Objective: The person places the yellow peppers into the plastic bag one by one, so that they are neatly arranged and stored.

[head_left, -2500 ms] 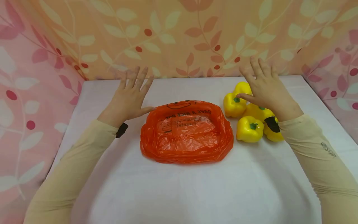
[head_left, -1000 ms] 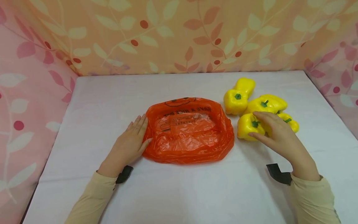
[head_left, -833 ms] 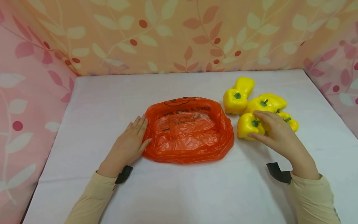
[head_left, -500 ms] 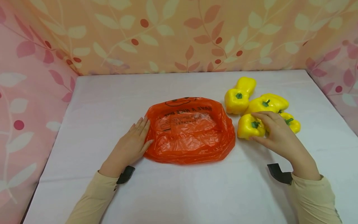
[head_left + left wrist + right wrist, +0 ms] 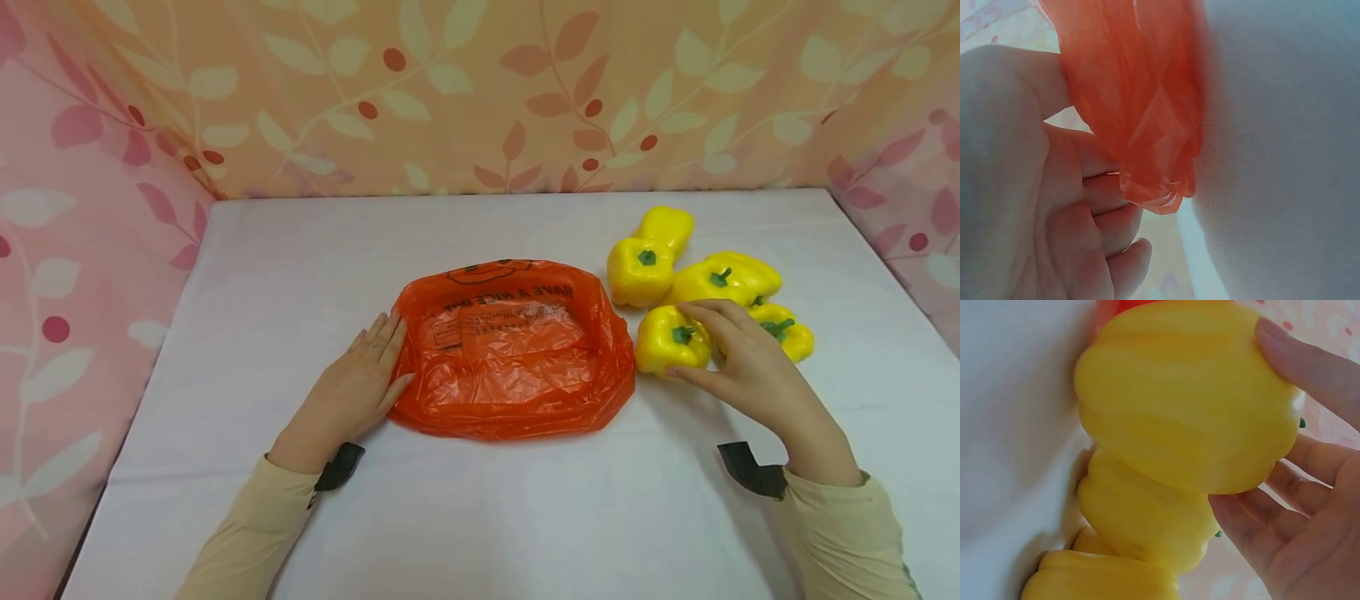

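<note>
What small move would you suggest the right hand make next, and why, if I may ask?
I'd probably lift the gripped yellow pepper toward the red bag: the right hand has hold of it, it sits close beside the bag, and the left hand touches the bag's opposite side.

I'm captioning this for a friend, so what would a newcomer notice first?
Probably the red bag in the middle of the table, the left hand touching its left edge. Then the yellow peppers to its right, the front one held by the right hand. A leafy backdrop stands behind.
</note>
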Motion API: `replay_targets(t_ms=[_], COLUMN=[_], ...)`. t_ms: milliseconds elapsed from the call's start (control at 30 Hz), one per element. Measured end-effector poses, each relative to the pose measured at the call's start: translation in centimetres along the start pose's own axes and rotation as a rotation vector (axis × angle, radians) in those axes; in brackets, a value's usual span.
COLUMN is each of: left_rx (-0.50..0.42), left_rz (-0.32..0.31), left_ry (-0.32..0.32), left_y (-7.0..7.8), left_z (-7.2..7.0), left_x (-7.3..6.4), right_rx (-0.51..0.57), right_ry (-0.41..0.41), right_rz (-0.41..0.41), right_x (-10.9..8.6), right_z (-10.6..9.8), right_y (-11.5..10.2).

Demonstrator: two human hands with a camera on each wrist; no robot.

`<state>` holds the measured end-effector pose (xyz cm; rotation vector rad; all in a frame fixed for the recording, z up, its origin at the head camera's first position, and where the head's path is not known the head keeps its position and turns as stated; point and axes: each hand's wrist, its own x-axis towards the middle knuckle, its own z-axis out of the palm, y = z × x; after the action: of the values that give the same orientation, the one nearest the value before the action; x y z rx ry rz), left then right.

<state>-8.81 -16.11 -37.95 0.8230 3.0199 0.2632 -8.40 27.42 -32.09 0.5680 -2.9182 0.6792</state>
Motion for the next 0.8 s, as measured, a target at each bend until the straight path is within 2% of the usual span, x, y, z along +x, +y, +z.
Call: replay_targets(t_ms=[300,633,800], left_rx=[0.030,0.063,0.060], left_rz=[0.002,0.006,0.014], left_ry=[-0.005,0.007,0.023], left_y=[0.1,0.2,0.1], left_z=[0.1,0.1,0.1], left_x=[0.2,0.0,0.0], right_rx=[0.057,0.069,0.047], right_ry=[0.024,0.109,0.152], right_rz=[0.034,-0.015,-0.085], right_x=[-0.2,0.7,1.3], right_z=[-0.9,-1.6,-1.8], right_y=[-0.1,-1.5,-2.1])
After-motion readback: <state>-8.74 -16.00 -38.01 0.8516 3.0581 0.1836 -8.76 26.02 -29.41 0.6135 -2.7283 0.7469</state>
